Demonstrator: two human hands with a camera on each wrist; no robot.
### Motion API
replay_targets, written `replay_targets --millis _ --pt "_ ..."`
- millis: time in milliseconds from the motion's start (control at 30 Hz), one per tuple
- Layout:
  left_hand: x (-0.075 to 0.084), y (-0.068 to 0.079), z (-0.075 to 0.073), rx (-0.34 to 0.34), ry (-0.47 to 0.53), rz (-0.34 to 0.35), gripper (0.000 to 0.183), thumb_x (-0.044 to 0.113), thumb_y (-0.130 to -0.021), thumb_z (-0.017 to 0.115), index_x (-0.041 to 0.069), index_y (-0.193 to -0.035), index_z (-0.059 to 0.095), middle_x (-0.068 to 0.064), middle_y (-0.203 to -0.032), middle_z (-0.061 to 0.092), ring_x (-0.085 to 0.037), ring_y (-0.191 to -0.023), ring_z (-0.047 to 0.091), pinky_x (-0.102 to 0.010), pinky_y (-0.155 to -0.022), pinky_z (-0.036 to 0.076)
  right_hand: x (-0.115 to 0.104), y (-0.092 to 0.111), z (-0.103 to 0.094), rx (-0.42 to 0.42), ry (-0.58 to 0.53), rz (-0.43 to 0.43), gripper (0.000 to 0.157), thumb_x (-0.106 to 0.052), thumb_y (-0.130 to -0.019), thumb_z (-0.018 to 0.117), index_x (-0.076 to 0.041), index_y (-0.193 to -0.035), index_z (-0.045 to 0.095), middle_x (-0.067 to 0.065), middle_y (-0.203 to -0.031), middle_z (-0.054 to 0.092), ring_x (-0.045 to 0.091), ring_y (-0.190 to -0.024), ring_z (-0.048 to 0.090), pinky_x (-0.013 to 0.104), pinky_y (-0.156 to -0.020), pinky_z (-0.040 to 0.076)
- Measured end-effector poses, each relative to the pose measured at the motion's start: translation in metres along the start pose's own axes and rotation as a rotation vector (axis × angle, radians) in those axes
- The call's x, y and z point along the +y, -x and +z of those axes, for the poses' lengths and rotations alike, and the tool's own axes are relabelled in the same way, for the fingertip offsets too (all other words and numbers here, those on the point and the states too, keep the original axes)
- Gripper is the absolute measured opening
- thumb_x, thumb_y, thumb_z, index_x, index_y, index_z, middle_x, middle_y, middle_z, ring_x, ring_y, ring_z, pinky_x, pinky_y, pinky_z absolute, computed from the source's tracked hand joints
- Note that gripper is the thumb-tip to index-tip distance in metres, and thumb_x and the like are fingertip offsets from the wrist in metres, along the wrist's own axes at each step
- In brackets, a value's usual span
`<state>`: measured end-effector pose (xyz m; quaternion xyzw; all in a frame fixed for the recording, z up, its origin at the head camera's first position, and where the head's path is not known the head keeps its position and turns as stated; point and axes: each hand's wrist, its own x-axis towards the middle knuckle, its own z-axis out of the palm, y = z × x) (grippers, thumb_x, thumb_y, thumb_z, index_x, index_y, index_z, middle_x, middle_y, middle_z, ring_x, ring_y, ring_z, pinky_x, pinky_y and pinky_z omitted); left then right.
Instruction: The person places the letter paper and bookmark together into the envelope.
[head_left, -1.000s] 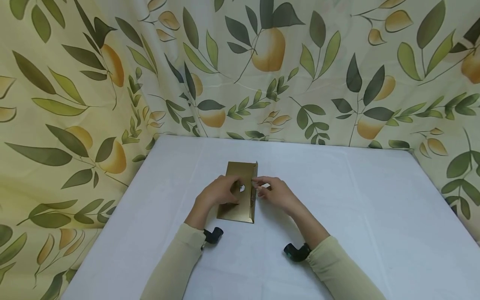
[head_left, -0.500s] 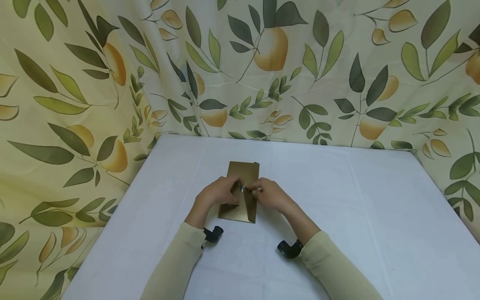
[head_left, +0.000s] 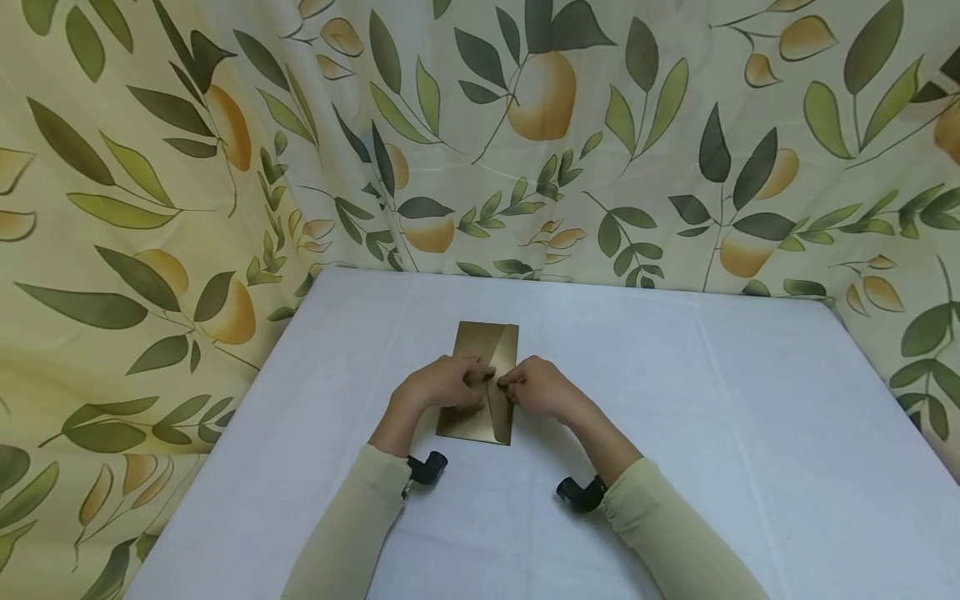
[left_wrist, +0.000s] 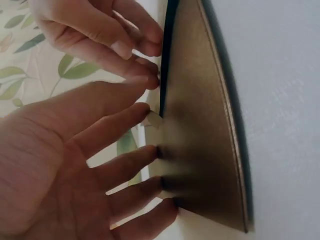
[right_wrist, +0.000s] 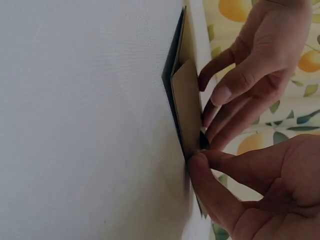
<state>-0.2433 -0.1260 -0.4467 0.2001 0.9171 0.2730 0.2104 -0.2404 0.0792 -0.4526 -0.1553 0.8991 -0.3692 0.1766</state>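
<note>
A gold envelope (head_left: 468,423) lies flat on the white table, its long side running away from me. Its pointed flap (head_left: 500,417) is folded over from the right, the tip near the middle. My left hand (head_left: 444,383) rests on the envelope's left half; in the left wrist view its spread fingertips touch the gold paper. Close to that index fingertip shows a small pale piece (left_wrist: 154,119), too unclear to name. My right hand (head_left: 542,387) pinches the flap edge between thumb and index finger, as the right wrist view shows. Fingers partly hide the flap's tip.
The white-covered table (head_left: 660,417) extends around the envelope on all sides. Behind and to the left hangs a curtain (head_left: 300,167) printed with leaves and fruit. Black wrist cameras sit on both forearms, the right one (head_left: 581,495) just above the cloth.
The flap, which stood up along the right edge, now lies folded leftward over the envelope. My right hand moved left with it. A white spot at the middle is covered; the left hand barely moved.
</note>
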Motion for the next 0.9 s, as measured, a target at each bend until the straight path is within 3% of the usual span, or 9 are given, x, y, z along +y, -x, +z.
replay_targets --millis 100,267,367,500,633,900 --pt "0.004 0.000 0.003 -0.067 -0.058 0.002 0.063 0.025 -0.098 0.070 0.014 -0.155 0.048 -0.019 -0.168 0.021 -0.040 -0.154 0.016 -0.056 -0.115 0.031 0.002 0.002 0.000 -0.009 -0.025 0.002 0.029 0.008 -0.097 0.055 0.007 -0.120 0.073 0.011 -0.104 0.073 0.017 -0.072 0.052 0.027 -0.060 0.042" --pt "0.013 0.000 0.010 -0.106 -0.162 -0.012 0.070 0.043 -0.100 0.067 0.012 -0.158 0.042 -0.021 -0.169 0.013 -0.040 -0.155 0.003 -0.061 -0.113 0.032 0.003 0.005 0.000 -0.007 -0.041 0.000 0.029 0.008 -0.096 0.055 0.008 -0.119 0.073 0.016 -0.116 0.072 0.018 -0.076 0.054 0.028 -0.062 0.044" --pt "0.017 0.001 0.012 -0.118 -0.217 -0.027 0.074 0.044 -0.100 0.067 0.012 -0.160 0.038 -0.021 -0.170 0.011 -0.040 -0.156 0.001 -0.061 -0.113 0.032 0.002 0.006 -0.001 -0.006 -0.037 0.011 0.028 0.007 -0.097 0.056 0.007 -0.118 0.074 0.015 -0.114 0.073 0.017 -0.079 0.057 0.028 -0.064 0.046" --pt "0.021 0.004 0.011 -0.166 -0.289 -0.044 0.079 0.046 -0.101 0.064 0.013 -0.164 0.029 -0.016 -0.171 0.007 -0.038 -0.156 -0.001 -0.061 -0.119 0.019 0.001 0.006 -0.002 -0.017 -0.026 0.017 0.027 0.006 -0.098 0.055 0.006 -0.118 0.074 0.014 -0.111 0.073 0.017 -0.079 0.059 0.028 -0.065 0.047" --pt "0.020 0.008 0.012 -0.184 -0.326 -0.035 0.077 0.045 -0.104 0.060 0.011 -0.164 0.026 -0.006 -0.172 0.012 -0.031 -0.157 0.008 -0.060 -0.120 0.009 -0.001 0.004 0.000 -0.049 -0.001 -0.003 0.025 0.002 -0.099 0.058 0.006 -0.118 0.074 0.014 -0.115 0.073 0.019 -0.079 0.057 0.030 -0.066 0.046" --pt "0.000 0.018 0.019 -0.152 -0.212 -0.081 0.075 0.046 -0.103 0.062 0.021 -0.165 0.027 -0.004 -0.171 0.018 -0.029 -0.157 0.011 -0.065 -0.118 0.010 0.004 0.009 -0.005 -0.159 0.055 -0.101 0.027 -0.013 -0.102 0.061 -0.003 -0.123 0.074 0.007 -0.124 0.070 0.027 -0.118 0.061 0.045 -0.093 0.051"
